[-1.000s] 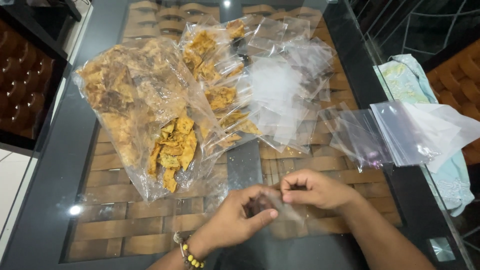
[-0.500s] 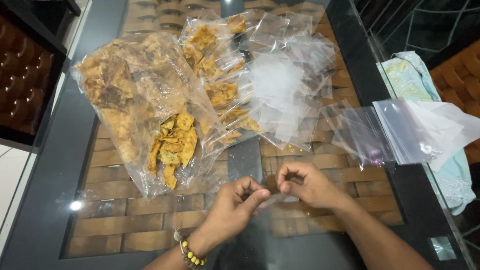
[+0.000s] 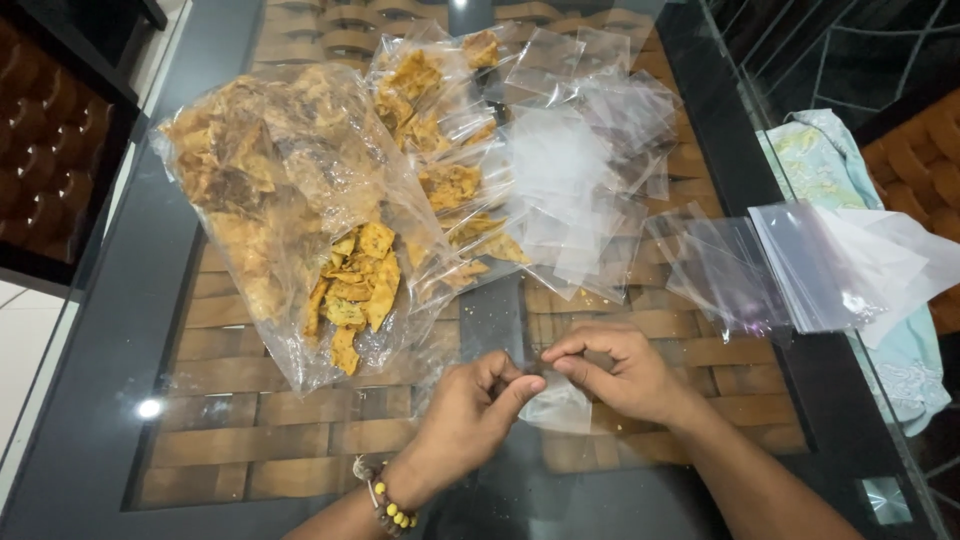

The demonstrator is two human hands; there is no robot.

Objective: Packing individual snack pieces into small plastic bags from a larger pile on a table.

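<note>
Glass covers the table (image 3: 120, 300), dark at the edges, with woven brown strips showing through underneath; its near and far ends run out of view. On it lies the big clear bag (image 3: 290, 215) of fried yellow-brown chips, on its side with its mouth toward the person and loose chips gathered near the opening. Just beside it, a row of small filled packets (image 3: 445, 150) overlaps a scattered heap of empty clear bags (image 3: 580, 180); where one packet ends and the next begins is hard to make out. To the right a stack of larger clear bags (image 3: 810, 265) rests partly on a pale patterned cloth (image 3: 815, 150) that hangs over the table edge.

Nearest the person, both hands meet over a small clear bag (image 3: 558, 405). The left hand (image 3: 470, 415), with a beaded bracelet (image 3: 390, 508) at the wrist, has its fingers curled and its thumb pressed toward the bag's top edge. The right hand (image 3: 620, 370) pinches the same edge between thumb and forefinger. The bag is so clear that its outline half vanishes against the glass, and whether anything is inside I cannot tell. Both forearms are cut off by the bottom of the view.

Compared with half a second ago, the bag now hangs lower and flatter below the fingers, easier to see, and the right hand's fingers have closed in toward the left thumb.
</note>
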